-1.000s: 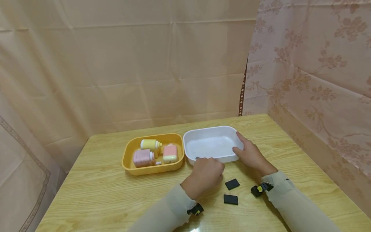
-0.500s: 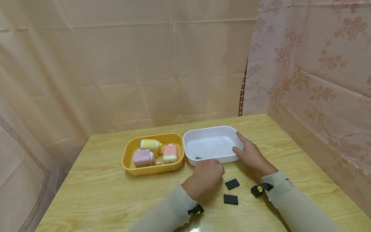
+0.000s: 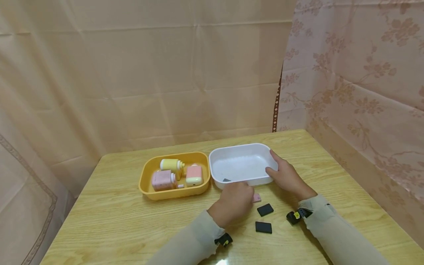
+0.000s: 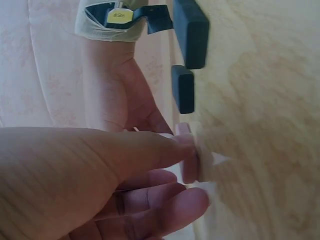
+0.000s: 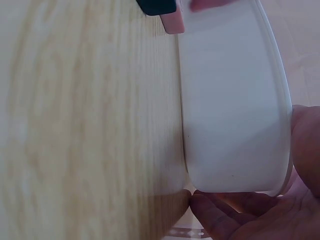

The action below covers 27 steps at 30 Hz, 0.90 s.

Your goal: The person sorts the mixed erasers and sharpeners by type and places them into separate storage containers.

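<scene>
My left hand (image 3: 234, 201) is low over the table in front of the white tray (image 3: 240, 176), fingers curled. Its thumb tip lies on a small flat pink block (image 4: 189, 167), with the bent fingers close beneath; part of the block (image 3: 256, 198) shows beside the hand in the head view. My right hand (image 3: 289, 176) grips the tray's right end, thumb at the rim and fingers around the outside wall. Two flat black blocks (image 3: 265, 209) lie on the table nearer to me. A small grey piece (image 3: 226, 180) shows inside the tray at its front left.
A yellow tray (image 3: 141, 182) stands against the white tray's left side. In it lie a yellow-and-white bottle-like item (image 3: 170, 164), a chunky pink item (image 3: 163, 180) with a white tip, and a pink-and-cream item (image 3: 194, 175). A beige curtain (image 3: 149, 73) hangs behind the table.
The left hand has drawn slightly back and left, and the pink block now shows beside it. The grey piece in the tray came into fuller view. The right hand has not moved.
</scene>
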Motion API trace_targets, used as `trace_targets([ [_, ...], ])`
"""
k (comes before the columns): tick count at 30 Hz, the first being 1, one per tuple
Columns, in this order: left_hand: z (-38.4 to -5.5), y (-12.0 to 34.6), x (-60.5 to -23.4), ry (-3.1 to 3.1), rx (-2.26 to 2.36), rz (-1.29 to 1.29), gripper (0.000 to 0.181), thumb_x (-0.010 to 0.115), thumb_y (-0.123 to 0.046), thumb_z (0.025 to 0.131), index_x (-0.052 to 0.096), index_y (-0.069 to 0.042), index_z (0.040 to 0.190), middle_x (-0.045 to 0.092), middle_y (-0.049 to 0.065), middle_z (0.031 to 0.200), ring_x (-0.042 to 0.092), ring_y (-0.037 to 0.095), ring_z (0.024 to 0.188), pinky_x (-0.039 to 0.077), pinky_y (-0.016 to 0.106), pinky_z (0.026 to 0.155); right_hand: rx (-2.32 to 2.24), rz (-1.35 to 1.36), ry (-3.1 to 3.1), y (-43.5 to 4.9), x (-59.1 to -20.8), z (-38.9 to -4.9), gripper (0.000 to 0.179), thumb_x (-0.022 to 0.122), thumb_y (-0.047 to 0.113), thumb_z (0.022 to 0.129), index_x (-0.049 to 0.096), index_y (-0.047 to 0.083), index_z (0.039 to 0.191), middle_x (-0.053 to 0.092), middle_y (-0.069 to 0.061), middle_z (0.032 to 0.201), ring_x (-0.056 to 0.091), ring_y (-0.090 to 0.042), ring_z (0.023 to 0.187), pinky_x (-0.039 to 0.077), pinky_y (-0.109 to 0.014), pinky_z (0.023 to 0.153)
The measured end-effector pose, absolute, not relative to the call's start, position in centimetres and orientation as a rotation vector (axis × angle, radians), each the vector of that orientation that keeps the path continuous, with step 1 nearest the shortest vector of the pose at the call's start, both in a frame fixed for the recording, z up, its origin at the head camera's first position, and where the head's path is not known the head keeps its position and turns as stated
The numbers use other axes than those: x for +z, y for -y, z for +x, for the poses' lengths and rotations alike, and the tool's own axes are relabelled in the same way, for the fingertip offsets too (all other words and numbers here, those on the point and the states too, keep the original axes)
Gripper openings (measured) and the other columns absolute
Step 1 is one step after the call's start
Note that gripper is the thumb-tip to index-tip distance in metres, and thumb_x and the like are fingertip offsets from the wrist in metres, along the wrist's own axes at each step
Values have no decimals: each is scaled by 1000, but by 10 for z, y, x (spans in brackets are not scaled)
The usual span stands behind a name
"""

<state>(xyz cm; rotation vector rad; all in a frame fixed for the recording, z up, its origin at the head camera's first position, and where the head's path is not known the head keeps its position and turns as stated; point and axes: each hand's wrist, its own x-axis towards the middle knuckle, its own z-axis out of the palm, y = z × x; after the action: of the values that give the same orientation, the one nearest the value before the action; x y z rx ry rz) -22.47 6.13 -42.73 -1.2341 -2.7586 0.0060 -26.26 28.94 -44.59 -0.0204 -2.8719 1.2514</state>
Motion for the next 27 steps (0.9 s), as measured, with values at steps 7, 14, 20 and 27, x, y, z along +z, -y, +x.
trace_targets([
  [7, -226, -61, -432, 2791, 65, -1191, 23, 67, -31, 100, 81, -15, 90, 64, -3, 71, 55, 12, 62, 53, 30, 57, 1249, -30, 2876, -289, -446, -263, 79, 56, 18, 104, 8, 7, 166, 18, -25, 169, 25, -49, 153, 30, -63, 116],
  [14, -227, -62, -432, 2814, 13, -1182, 30, 63, -35, 103, 80, -15, 90, 63, -3, 71, 54, 12, 63, 52, 31, 58, 1244, -30, 2879, -289, -445, -262, 79, 55, 18, 104, 8, 6, 166, 18, -26, 169, 25, -49, 153, 30, -63, 117],
  [20, -227, -62, -431, 2850, -72, -1169, 27, 61, -32, 104, 78, -17, 88, 65, -3, 75, 58, 12, 65, 52, 32, 59, 1252, -21, 2877, -289, -445, -262, 79, 55, 17, 104, 7, 6, 166, 18, -26, 169, 24, -49, 153, 29, -63, 117],
  [27, -227, -62, -427, 2874, -122, -1173, 16, 67, -28, 100, 77, -18, 90, 67, -4, 78, 58, 12, 65, 50, 30, 57, 1262, -11, 2868, -289, -446, -263, 79, 55, 17, 104, 8, 4, 166, 17, -26, 169, 23, -48, 154, 27, -63, 118],
])
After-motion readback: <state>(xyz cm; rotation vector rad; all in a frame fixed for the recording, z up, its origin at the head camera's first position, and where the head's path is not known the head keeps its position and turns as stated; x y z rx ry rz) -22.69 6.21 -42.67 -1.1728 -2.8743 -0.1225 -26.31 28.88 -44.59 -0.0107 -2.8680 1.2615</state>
